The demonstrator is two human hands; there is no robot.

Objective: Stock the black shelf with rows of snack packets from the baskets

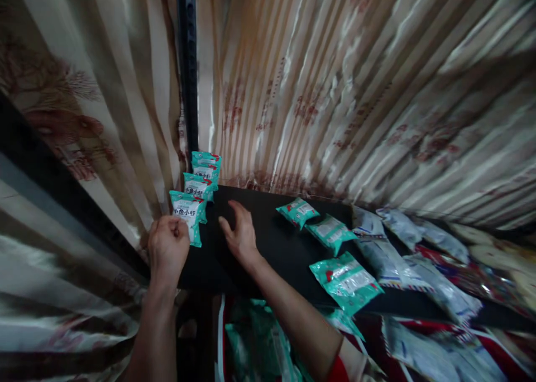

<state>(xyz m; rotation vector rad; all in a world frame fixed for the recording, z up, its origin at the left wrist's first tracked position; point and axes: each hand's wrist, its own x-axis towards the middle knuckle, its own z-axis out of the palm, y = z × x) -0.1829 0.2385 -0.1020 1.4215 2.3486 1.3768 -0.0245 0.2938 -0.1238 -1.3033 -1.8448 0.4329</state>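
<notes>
My left hand (pixel 168 249) is closed at the lower left edge of the front teal snack packet (pixel 187 211), its fingers covering that corner. This packet stands upright at the front of a row on the black shelf (pixel 262 220). Behind it, more teal packets (pixel 206 167) of the same kind stand in line, reaching back to the corner post. Just right of the row, my right hand (pixel 240 231) hovers over the shelf with thumb and fingers apart, holding nothing.
Several teal packets (pixel 347 281) lie loose on the shelf's middle. Silver-white packets (pixel 393 262) lie farther right. Below the shelf front, a red-and-white-edged box (pixel 221 337) holds more teal packets. A dark perforated post (pixel 187 63) and patterned curtains (pixel 293 91) border the shelf.
</notes>
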